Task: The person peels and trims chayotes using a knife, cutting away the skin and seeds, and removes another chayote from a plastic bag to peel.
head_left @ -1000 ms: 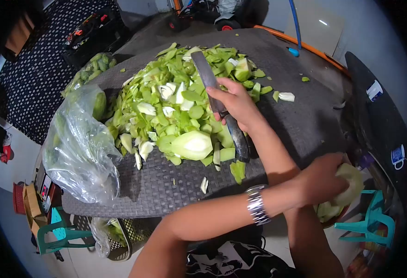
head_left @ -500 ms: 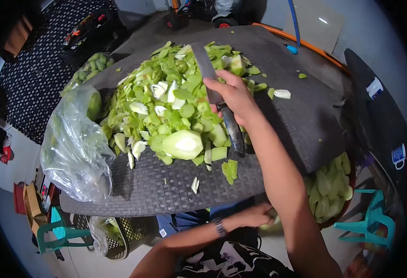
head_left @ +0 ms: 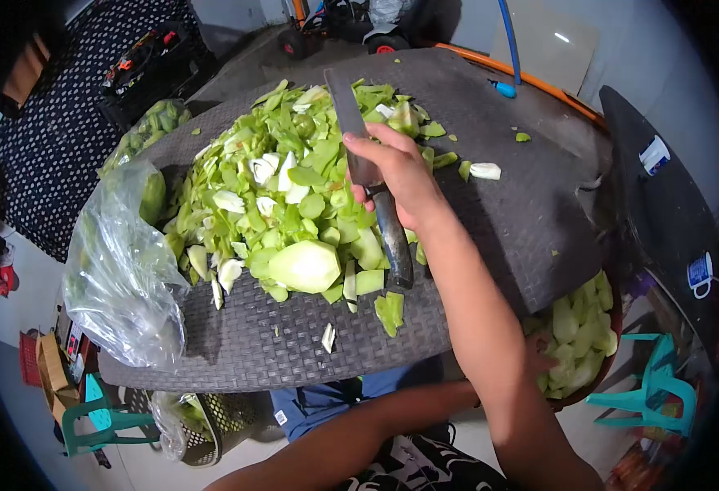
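My right hand (head_left: 396, 168) is closed around a knife (head_left: 345, 106), near where the blade meets the dark handle. The blade points away from me over a heap of green peelings (head_left: 245, 180) on the dark woven tabletop (head_left: 253, 344). At the heap's near edge lies a large, pale peeled vegetable (head_left: 305, 267). Below the table's right edge, my left hand (head_left: 541, 352) reaches into a round container of peeled vegetables (head_left: 576, 335). My right forearm hides most of that hand, and whether it holds anything cannot be made out.
A clear plastic bag of green vegetables (head_left: 122, 270) stands on the table's left side, another bag (head_left: 159, 123) behind it. A perforated basket (head_left: 212, 425) and teal stools (head_left: 654, 389) are on the floor. Mugs (head_left: 701, 275) sit on the dark surface at right.
My left hand went from holding a pale peeled vegetable above my right forearm to low beneath it, then right into the container. My right hand still holds the knife. The view has shifted slightly.
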The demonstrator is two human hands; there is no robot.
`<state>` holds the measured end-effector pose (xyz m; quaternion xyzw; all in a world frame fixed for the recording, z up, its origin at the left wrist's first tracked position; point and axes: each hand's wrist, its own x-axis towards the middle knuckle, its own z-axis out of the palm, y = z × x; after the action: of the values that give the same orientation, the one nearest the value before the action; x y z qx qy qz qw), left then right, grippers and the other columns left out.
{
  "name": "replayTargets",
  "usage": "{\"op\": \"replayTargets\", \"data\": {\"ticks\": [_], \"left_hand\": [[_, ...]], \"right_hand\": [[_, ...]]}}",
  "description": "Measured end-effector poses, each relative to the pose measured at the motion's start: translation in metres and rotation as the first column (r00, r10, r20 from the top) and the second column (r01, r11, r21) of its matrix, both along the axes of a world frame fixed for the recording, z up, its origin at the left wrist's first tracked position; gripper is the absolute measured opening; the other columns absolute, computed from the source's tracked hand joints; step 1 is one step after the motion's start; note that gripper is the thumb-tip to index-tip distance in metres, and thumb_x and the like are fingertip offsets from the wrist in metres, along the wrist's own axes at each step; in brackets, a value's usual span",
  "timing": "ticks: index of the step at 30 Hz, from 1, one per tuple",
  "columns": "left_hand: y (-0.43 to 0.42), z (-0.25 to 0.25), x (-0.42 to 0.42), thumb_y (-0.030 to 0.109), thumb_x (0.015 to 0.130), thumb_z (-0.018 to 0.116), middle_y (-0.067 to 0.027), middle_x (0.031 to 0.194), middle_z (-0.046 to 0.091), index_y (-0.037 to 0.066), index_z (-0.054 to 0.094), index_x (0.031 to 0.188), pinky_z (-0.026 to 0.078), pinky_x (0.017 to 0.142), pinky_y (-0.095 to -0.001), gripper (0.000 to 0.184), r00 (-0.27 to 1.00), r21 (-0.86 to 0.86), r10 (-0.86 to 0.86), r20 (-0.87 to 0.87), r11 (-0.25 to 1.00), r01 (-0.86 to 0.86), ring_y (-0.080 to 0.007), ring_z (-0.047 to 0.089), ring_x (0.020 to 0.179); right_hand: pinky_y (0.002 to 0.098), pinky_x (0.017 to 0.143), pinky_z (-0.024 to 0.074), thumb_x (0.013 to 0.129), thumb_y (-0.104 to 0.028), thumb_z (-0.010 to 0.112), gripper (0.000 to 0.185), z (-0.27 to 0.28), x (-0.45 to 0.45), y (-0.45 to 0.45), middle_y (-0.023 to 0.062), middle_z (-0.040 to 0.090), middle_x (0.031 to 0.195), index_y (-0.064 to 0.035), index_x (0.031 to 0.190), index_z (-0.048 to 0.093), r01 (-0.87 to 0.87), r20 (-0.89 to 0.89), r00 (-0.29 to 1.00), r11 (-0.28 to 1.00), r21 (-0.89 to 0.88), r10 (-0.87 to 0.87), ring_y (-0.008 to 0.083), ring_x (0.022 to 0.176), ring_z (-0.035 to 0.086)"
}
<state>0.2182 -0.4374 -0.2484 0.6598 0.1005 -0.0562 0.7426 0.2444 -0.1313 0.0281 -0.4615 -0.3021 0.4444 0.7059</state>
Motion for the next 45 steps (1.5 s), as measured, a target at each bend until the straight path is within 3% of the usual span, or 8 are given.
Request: {"op": "replayTargets", "data": {"ticks": [9,14,17,21,34,39,43,45], "left_hand": [[0.085,0.093,-0.108,0.019,0.094,0.074,-0.015,0.121,0.067,-0.002,0.061,0.128,0.053,0.095,-0.0413,0.042,0.866,-0.197,-0.365,0.342,0.873,0.445,-0.0188,0.064,0.113],[0.217,0.217,-0.194,0.024,0.09,0.073,-0.028,0.109,0.067,-0.01,0.065,0.114,0.054,0.091,-0.052,0.043,0.533,0.537,-0.835,-0.135,0.39,0.748,-0.0457,0.065,0.109],[0.292,0.28,-0.231,0.025,0.091,0.08,-0.0167,0.113,0.071,0.003,0.068,0.123,0.057,0.093,-0.0457,0.04,0.875,0.619,-0.429,0.222,0.756,0.214,-0.0374,0.069,0.109],[0.372,0.298,-0.23,0.026,0.077,0.09,-0.0189,0.117,0.066,0.004,0.063,0.132,0.054,0.094,-0.0483,0.065,0.935,0.937,0.085,0.344,-0.09,-0.337,-0.0414,0.065,0.111],[0.418,0.257,-0.197,0.022,0.079,0.085,-0.022,0.095,0.071,0.008,0.064,0.121,0.056,0.079,-0.0496,0.048,0.953,0.891,-0.24,0.185,0.451,-0.06,-0.0446,0.069,0.089],[0.429,0.253,-0.212,0.022,0.086,0.089,-0.0032,0.096,0.073,0.008,0.063,0.116,0.056,0.079,-0.0335,0.042,0.979,0.375,0.074,0.188,0.916,-0.141,-0.015,0.069,0.086],[0.429,0.244,-0.209,0.018,0.09,0.085,-0.0053,0.107,0.072,0.003,0.064,0.129,0.057,0.086,-0.0314,0.047,0.856,0.027,0.398,0.329,0.902,-0.43,-0.0143,0.069,0.093],[0.441,0.223,-0.214,0.012,0.086,0.082,-0.0116,0.115,0.076,0.001,0.071,0.123,0.054,0.098,-0.0364,0.04,0.868,0.441,0.324,0.377,0.761,-0.476,-0.0212,0.072,0.098]], "right_hand": [[0.0296,0.045,0.0422,0.094,-0.03,0.074,0.035,-0.003,-0.004,0.002,0.0063,0.065,0.078,-0.0076,0.118,0.062,-0.008,0.06,0.998,0.996,-0.085,0.013,0.0137,0.057,0.061],[0.032,0.056,0.0494,0.09,-0.015,0.07,0.043,-0.016,0.009,0.003,0.0074,0.066,0.097,-0.0038,0.13,0.06,-0.012,-0.014,1.0,1.0,-0.029,0.012,0.0144,0.073,0.064],[0.0276,0.072,0.0517,0.092,-0.012,0.068,0.048,-0.016,0.011,0.002,0.0062,0.066,0.104,-0.003,0.138,0.057,-0.037,-0.056,0.998,0.997,0.074,0.041,0.0148,0.086,0.064],[0.0286,0.077,0.0538,0.093,-0.007,0.067,0.045,-0.02,0.01,0.011,0.0154,0.071,0.106,0.0025,0.135,0.054,-0.047,-0.305,0.949,0.993,0.107,0.078,0.0178,0.087,0.066],[0.0277,0.054,0.0398,0.096,-0.027,0.075,0.027,0.011,-0.041,-0.005,0.0007,0.06,0.081,-0.0035,0.101,0.062,0.182,0.58,0.774,0.966,0.182,-0.255,0.0096,0.058,0.048],[0.0329,0.062,0.0503,0.092,-0.039,0.082,0.044,-0.001,-0.047,-0.002,0.01,0.066,0.074,-0.0014,0.107,0.064,0.211,0.849,0.455,0.959,0.191,-0.27,0.0188,0.066,0.065],[0.0419,0.07,0.0586,0.084,-0.056,0.085,0.076,-0.004,-0.052,0.0,0.0178,0.071,0.08,-0.0084,0.136,0.057,0.003,0.94,0.309,0.989,0.15,-0.143,0.0341,0.081,0.078],[0.0493,0.078,0.0591,0.083,-0.067,0.079,0.09,0.004,-0.063,-0.007,0.026,0.073,0.099,-0.0075,0.146,0.051,-0.031,0.968,0.243,0.998,-0.06,0.066,0.0469,0.095,0.074]]}}
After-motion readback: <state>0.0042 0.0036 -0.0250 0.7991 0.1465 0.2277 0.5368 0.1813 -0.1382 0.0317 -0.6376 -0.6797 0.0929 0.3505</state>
